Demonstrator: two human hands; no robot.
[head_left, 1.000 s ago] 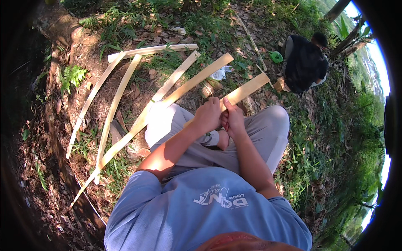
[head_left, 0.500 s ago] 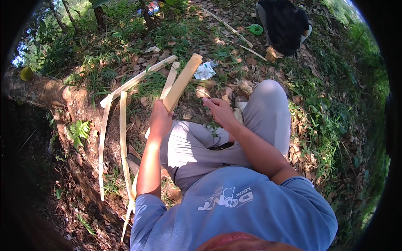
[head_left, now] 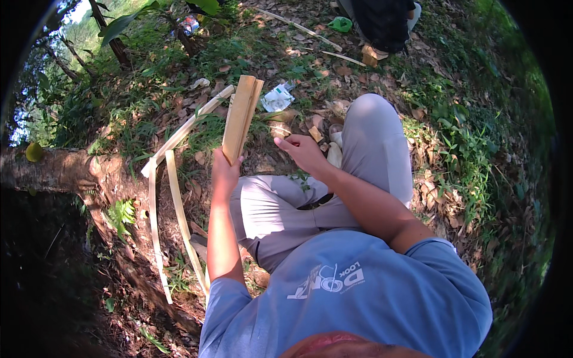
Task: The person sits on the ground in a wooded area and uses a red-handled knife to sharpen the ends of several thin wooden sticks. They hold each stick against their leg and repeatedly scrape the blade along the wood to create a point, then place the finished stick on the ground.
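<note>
My left hand (head_left: pixel 227 171) is closed around the lower end of flat, light-brown bamboo slats (head_left: pixel 239 116), which stand up and lean slightly right. At least two lie together, with a narrow groove between them. To the right, my right hand (head_left: pixel 307 156) hovers in front of my bent knee, apart from the slats. Its fingers are curled, with thumb and forefinger pressed together at the tip; anything pinched there is too small to make out. Long pale strips (head_left: pixel 181 206) lie to the left of my left forearm, and a thicker pale piece (head_left: pixel 197 125) lies beyond them.
A tree trunk (head_left: pixel 54 170) lies at the left, beside a dark drop. Beyond my hands are a white and teal packet (head_left: pixel 277 98) and small wood chunks (head_left: pixel 316 134). Farther off are thin sticks (head_left: pixel 304 28), a green plastic bag (head_left: pixel 341 24) and a person in dark clothing (head_left: pixel 382 21).
The slats have swung from a right lean to nearly upright and turned, now showing a groove. My right hand has shifted slightly left. The whole view has also shifted a little.
</note>
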